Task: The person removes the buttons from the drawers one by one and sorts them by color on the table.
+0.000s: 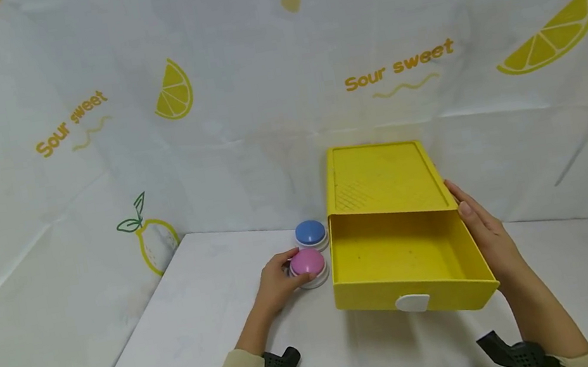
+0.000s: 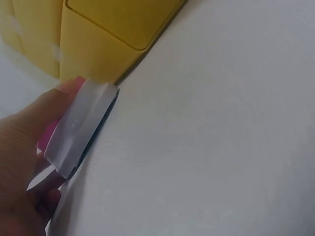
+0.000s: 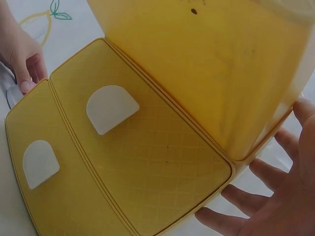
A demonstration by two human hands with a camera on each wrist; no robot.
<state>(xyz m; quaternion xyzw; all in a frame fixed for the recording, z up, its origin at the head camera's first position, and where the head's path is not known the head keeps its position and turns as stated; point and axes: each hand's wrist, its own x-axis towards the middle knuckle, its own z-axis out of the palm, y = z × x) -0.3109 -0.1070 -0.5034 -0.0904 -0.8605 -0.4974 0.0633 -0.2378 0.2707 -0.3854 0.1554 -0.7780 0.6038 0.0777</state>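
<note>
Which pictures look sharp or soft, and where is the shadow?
Head view: printed lettering reads clearly, a soft shadow on the table below the yellow drawer; left wrist view: hazy, the pink-topped piece slightly soft; right wrist view: hazy too, though the white tabs keep clear outlines.

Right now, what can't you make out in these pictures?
Inside the two closed drawers: right wrist view, hidden by their fronts.
Rear of the open drawer: head view, covered by the cabinet top.
Part of the left hand: left wrist view, cut off by the left edge.

Orange "Sour sweet" lettering on white backdrop, same words further right
</note>
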